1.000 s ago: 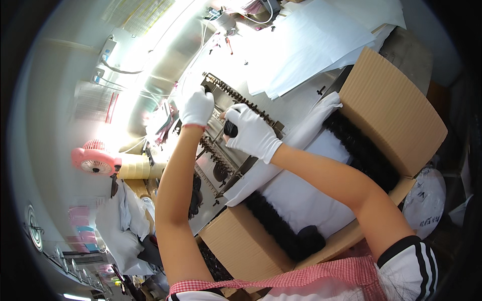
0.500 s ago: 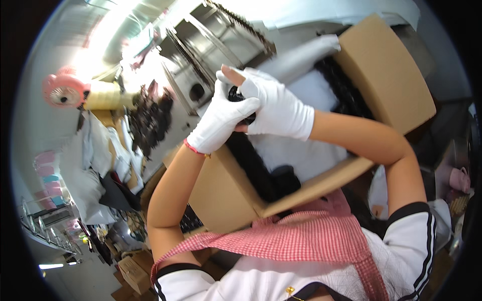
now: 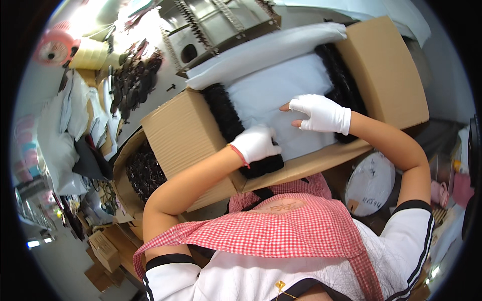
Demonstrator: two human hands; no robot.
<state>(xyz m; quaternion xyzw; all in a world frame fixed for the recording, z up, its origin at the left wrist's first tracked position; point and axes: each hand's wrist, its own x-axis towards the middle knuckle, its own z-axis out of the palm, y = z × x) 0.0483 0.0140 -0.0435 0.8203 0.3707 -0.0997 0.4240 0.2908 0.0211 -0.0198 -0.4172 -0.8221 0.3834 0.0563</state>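
Note:
Both my hands wear white gloves with some fingertips bare. An opened cardboard box (image 3: pixel 175 143) stands before me, lined with white sheeting (image 3: pixel 281 83) and with black, fuzzy-looking bundles along its sides. My left hand (image 3: pixel 257 144) is low at the box's near left, its fingers curled down onto a black bundle (image 3: pixel 266 165); its fingertips are partly hidden. Over the white sheeting, my right hand (image 3: pixel 321 114) has thumb and finger apart and holds nothing. Another row of black bundles (image 3: pixel 344 80) lines the right side.
A white padded sheet (image 3: pixel 266 52) lies along the box's far edge. Beyond it is a metal rack (image 3: pixel 226 25) with hanging chain-like strands. Left of the box, a second carton (image 3: pixel 123 165) holds dark shiny pieces. A round, white-wrapped thing (image 3: pixel 370 183) lies at the right.
My hands have come apart and down from above the box's far left, where they held a black thing together. The left is now at the near-left bundle, the right over the white sheeting.

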